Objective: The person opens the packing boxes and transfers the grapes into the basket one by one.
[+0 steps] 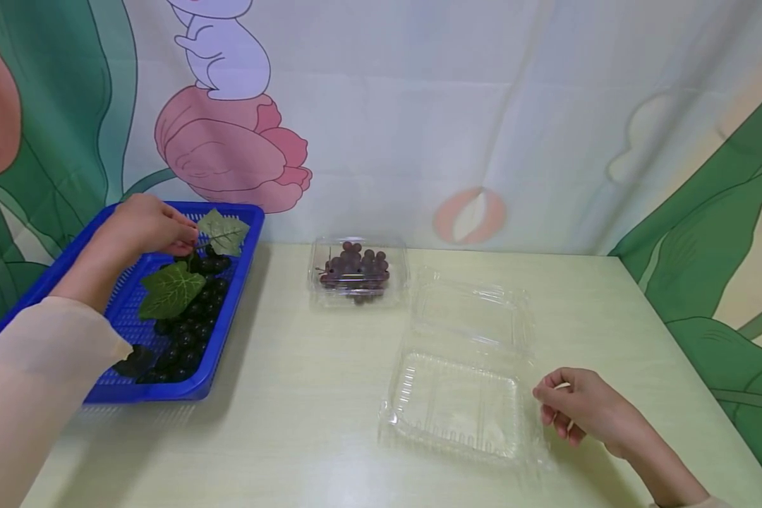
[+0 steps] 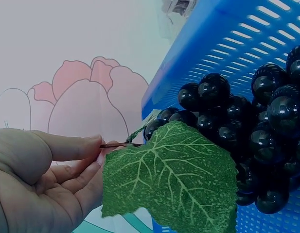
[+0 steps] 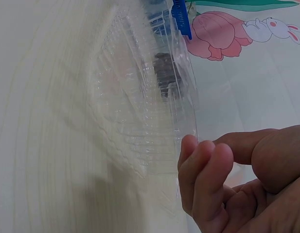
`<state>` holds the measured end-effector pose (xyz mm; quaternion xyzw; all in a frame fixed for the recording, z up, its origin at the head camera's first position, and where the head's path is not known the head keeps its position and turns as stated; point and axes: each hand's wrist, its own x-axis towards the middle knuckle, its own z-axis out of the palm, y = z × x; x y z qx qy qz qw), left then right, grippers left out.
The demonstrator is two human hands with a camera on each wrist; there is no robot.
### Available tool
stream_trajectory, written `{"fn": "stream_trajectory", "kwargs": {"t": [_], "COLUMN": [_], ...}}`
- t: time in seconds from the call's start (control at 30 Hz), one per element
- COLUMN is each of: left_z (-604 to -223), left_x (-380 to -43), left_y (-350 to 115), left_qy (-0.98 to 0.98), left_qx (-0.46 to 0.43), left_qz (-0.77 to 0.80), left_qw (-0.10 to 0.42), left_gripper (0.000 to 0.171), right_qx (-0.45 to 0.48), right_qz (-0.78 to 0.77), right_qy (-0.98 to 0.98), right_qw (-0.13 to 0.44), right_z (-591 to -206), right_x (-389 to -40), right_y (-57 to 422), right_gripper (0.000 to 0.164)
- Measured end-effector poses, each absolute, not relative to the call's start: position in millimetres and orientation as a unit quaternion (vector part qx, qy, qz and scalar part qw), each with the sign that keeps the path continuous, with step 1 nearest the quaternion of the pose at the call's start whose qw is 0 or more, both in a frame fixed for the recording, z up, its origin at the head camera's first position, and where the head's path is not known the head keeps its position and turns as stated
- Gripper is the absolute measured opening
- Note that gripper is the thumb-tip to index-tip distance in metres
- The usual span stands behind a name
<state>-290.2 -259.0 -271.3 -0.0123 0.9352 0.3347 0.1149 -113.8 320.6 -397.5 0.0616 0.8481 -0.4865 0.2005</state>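
Note:
At the far end of the blue basket [image 1: 250, 257], my left hand [image 1: 152, 224] pinches the thin brown stem of a bunch of dark grapes [image 2: 266, 143] between thumb and fingertips. The grapes lie along the basket's right side. Green leaves [image 2: 174, 179] hang from the stem, one covering part of the bunch in the left wrist view. Over the table's right side, my right hand [image 1: 587, 413] hovers with loosely curled fingers [image 3: 201, 170] and no object visible in them. It is beside the right edge of an open clear plastic clamshell box [image 1: 457, 402].
A closed clear box [image 1: 394, 271] of reddish-purple grapes [image 1: 355, 271] stands at the back of the pale table [image 1: 305, 402]. Behind it hangs a printed curtain [image 1: 381, 141]. The open clamshell's lid [image 1: 470, 310] lies folded back toward the curtain.

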Motion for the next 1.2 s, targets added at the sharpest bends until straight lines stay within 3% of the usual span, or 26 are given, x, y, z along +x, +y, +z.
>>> {"fn": "stream_trajectory", "kwargs": {"t": [1.2], "left_z": [-287.6], "left_x": [-306.1], "left_y": [-250.6], "left_qy": [0.954], "left_qx": [-0.031], "left_qz": [0.271], "left_qw": [0.121], "left_gripper": [0.033], "right_qx": [0.049], "right_qz": [-0.488], "right_qy": [0.849], "right_qw": [0.197], "right_z": [-395.4], "right_x": [-114.6], "right_y": [318.8], "right_gripper": [0.023]}}
